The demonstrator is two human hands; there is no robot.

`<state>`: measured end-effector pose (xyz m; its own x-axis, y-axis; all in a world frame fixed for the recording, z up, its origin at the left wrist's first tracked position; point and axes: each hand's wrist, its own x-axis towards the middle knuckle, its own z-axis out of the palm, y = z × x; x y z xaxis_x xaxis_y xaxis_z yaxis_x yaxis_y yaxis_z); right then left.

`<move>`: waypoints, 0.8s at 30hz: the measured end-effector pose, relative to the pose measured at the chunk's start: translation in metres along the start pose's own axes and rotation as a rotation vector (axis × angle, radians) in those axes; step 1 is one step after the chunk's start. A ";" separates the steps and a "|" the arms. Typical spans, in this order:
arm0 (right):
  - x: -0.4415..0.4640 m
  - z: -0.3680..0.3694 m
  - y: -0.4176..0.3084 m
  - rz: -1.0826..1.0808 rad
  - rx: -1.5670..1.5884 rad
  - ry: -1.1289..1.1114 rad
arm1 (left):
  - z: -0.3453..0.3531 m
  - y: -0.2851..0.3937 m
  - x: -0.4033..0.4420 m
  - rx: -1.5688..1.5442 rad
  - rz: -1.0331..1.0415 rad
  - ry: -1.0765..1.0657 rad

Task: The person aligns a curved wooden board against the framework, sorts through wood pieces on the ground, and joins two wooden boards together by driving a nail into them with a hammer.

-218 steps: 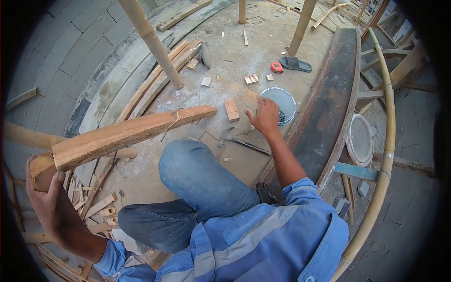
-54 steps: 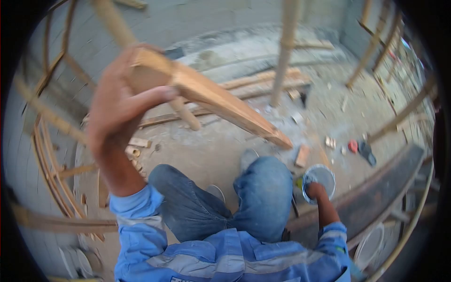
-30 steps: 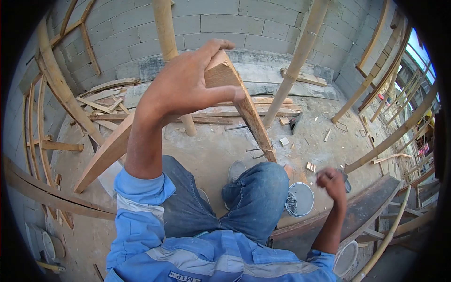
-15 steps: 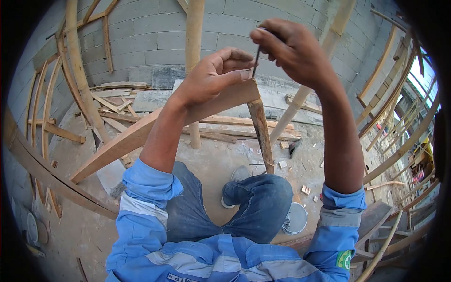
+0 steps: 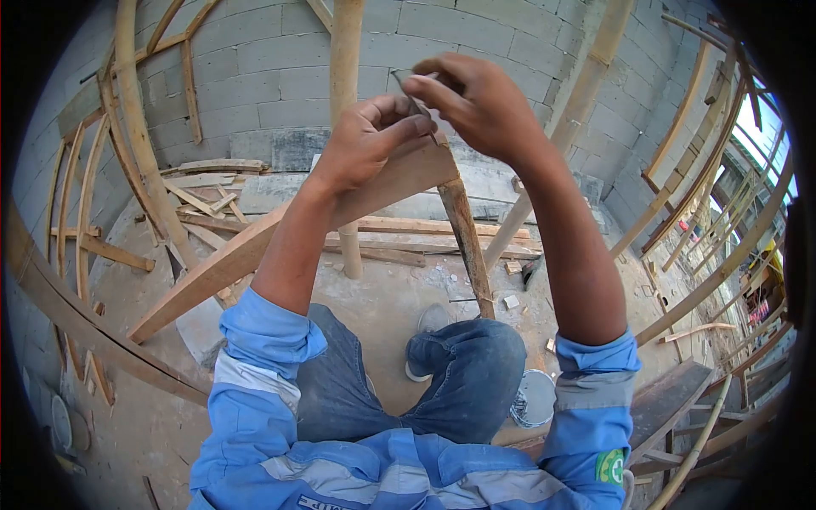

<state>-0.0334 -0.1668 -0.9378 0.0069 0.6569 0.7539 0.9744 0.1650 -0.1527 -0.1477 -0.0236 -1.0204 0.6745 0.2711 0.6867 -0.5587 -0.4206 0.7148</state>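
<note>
Two wooden pieces meet near the top centre: a curved plank (image 5: 255, 242) runs down to the left, and a narrower wooden piece (image 5: 467, 242) slopes down toward my knee. Just above their joint, my left hand (image 5: 371, 140) pinches a thin dark nail (image 5: 414, 100), its fingers bent and close together. My right hand (image 5: 476, 102) is beside it on the right, fingers curled around the upper part of the same nail. The nail's lower end is near the top of the joint, partly hidden by my left fingers.
A bucket (image 5: 535, 399) stands right of my knee. Bamboo poles (image 5: 344, 76) rise ahead, before a block wall (image 5: 272, 51). Long boards (image 5: 442, 228) and wood scraps (image 5: 204, 200) lie on the floor. Curved wooden frames (image 5: 76, 323) stand at the left.
The wooden piece once held alone now meets the curved plank. My right hand came up from the bucket area with a nail, then moved left and closer to my left hand.
</note>
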 end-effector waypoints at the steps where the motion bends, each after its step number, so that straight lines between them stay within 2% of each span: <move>1: -0.018 -0.007 0.000 0.003 0.051 0.093 | -0.001 0.003 0.001 -0.004 -0.010 0.003; 2: -0.039 -0.013 0.000 0.003 0.103 0.183 | -0.001 0.003 0.001 -0.006 0.003 0.014; 6: -0.179 -0.015 0.021 0.398 0.202 0.458 | 0.002 -0.003 0.001 0.009 0.039 0.055; 7: -0.223 0.001 0.034 0.521 0.279 0.570 | 0.002 -0.003 0.003 0.022 0.045 0.058; 8: -0.265 0.018 0.039 0.651 0.198 0.627 | 0.002 -0.004 0.004 0.023 0.047 0.058; 9: -0.315 0.044 0.053 0.847 0.249 0.707 | 0.001 -0.006 0.004 0.023 0.044 0.059; 10: -0.369 0.072 0.065 0.938 0.162 0.678 | 0.001 -0.007 0.005 0.024 0.041 0.063; 11: -0.427 0.104 0.077 1.126 0.205 0.625 | 0.001 -0.008 0.006 0.023 0.050 0.071; 12: -0.462 0.121 0.066 1.147 0.071 0.364 | 0.001 -0.008 0.006 0.022 0.055 0.077; 13: -0.566 0.172 0.110 1.123 0.183 0.128 | 0.002 -0.009 0.006 0.022 0.056 0.080; 14: -0.662 0.215 0.133 1.048 0.028 -0.029 | 0.001 -0.010 0.006 0.033 0.055 0.075; 15: -0.674 0.226 0.113 1.159 -0.076 -0.243 | 0.000 -0.010 0.007 0.042 0.053 0.069; 17: -0.670 0.241 0.086 1.338 -0.207 -0.523 | 0.000 -0.012 0.006 0.061 0.047 0.055; 24: -0.672 0.260 0.073 1.365 -0.348 -0.592 | 0.001 -0.002 0.002 0.126 0.044 0.047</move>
<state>-0.0250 -0.4044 -1.6218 0.9093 0.3637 -0.2024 0.3019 -0.9111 -0.2807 -0.1444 -0.0232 -1.0206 0.6261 0.2889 0.7243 -0.5200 -0.5375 0.6639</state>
